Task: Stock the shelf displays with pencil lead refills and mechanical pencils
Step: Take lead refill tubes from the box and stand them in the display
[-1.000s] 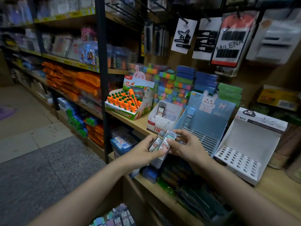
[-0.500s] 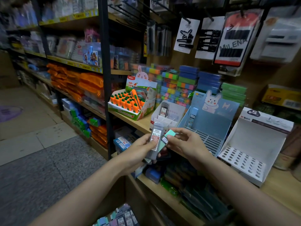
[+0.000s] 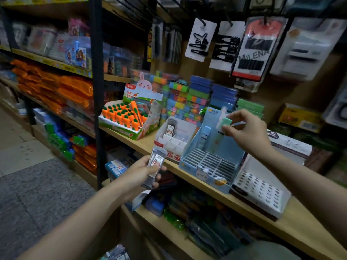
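Right hand (image 3: 246, 131) pinches a green refill (image 3: 223, 125) above the blue display (image 3: 208, 166), centre-right; left hand (image 3: 140, 173) grips clear refills (image 3: 156, 163), lower centre.

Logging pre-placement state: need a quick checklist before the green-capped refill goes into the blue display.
1. Right hand pinches the green-capped refill: ok.
2. Refill over the blue display, near its back: ok.
3. Free slots in the display grid: ok, the front rows look empty and one blue refill stands at the back.
4. Refill upright for insertion: cannot tell, its lower end is blurred.
5. Left hand grips the remaining clear refills, apart from the display: ok.
6. White display has room for those: ok, one dark refill stands in it.
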The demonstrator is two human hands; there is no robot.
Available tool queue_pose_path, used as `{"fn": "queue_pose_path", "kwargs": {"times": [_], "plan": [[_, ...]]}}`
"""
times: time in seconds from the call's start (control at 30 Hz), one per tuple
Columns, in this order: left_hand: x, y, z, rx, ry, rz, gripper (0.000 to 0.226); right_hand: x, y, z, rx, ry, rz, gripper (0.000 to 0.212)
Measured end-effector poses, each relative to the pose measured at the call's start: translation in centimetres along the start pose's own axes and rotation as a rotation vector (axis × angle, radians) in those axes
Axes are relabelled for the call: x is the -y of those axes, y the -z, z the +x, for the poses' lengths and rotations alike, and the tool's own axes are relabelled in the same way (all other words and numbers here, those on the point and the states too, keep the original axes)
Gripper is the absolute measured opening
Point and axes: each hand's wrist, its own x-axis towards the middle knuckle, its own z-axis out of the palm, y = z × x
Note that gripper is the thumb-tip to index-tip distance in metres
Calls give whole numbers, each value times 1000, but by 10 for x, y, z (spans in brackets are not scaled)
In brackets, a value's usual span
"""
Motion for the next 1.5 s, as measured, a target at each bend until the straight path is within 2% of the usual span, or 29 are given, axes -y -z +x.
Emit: {"fn": "queue_pose_path", "kwargs": {"times": [0.23, 0.47, 0.6, 0.73, 0.9, 1.03, 1.2, 1.27, 1.33, 1.4, 1.5], "plan": [[-7, -12, 19, -4, -3, -184, 17, -22, -37, 12, -30, 95, -177, 21], [-2, -24, 28, 77, -102, 51, 19, -33, -44, 14, 0, 45, -231, 21], [3, -29, 23, 123, -63, 50, 33, -39, -48, 13, 2, 16, -223, 22], [7, -29, 21, 125, -46, 57, 23, -41, -56, 11, -20, -43, -175, 23], [11, -28, 24, 136, -41, 37, 24, -45, -69, 3, -93, -67, -201, 16], [16, -28, 26, 149, -28, 8, 24, -51, -76, -10, -86, -57, -269, 35], [16, -29, 24, 136, -27, -12, 17, -53, -69, -17, 21, -38, -382, 59], [14, -27, 23, 134, -52, -2, 17, -46, -64, -17, 29, -29, -283, 62], [11, -24, 23, 142, -81, 6, 18, -32, -62, -19, 12, -5, -125, 55], [8, -22, 22, 156, -105, 12, 19, -9, -66, -22, 143, -43, 87, 40], [3, -21, 20, 148, -129, 50, 17, 25, -82, -27, 441, -31, 245, 38]]}}
